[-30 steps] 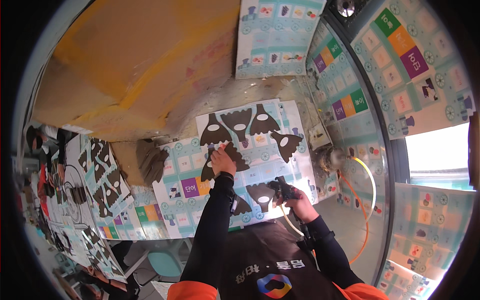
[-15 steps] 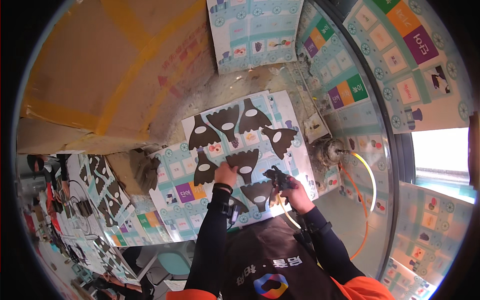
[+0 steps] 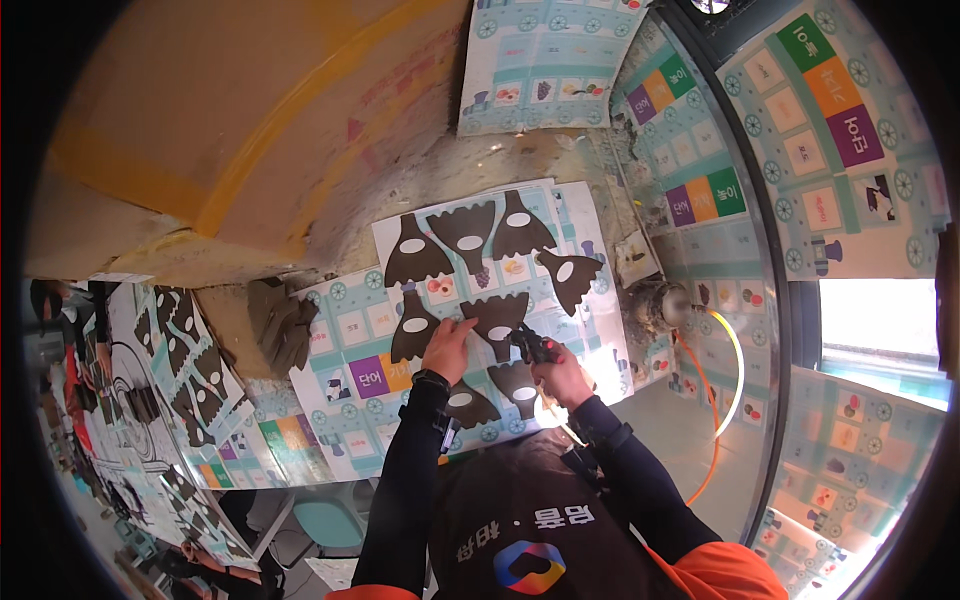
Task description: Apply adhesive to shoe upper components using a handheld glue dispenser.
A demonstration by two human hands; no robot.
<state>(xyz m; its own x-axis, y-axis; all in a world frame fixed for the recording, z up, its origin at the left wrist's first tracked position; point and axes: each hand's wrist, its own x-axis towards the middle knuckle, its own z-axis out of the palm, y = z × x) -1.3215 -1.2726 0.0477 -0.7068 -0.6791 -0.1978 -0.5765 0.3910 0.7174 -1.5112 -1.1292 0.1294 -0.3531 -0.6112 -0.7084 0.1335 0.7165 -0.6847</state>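
Observation:
My right hand [image 3: 563, 378] is closed around a dark spray gun [image 3: 528, 345], with a pale hose running down from it toward my body. The gun's nozzle is close over the lower part of a dark brown fan-shaped piece [image 3: 497, 308] with a scalloped edge and a pale oval. At that piece's left edge, my left hand [image 3: 447, 352] has its fingers stretched out, touching or just over it. Similar pieces lie around it, among them one [image 3: 410, 345] to the left and one [image 3: 515, 378] below. The printed sheet [image 3: 350, 430] carries them all.
A large taped cardboard box [image 3: 250, 130] fills the upper left. Stacked dark pieces [image 3: 282, 325] sit left of the sheet. A round metal fitting [image 3: 662, 303] with yellow and orange hoses [image 3: 735, 390] stands at the right. Other people's hands work at a table on the far left.
My right hand has brought the spray gun left and up, over the central piece. My left fingers have straightened at its edge. The view has shifted slightly.

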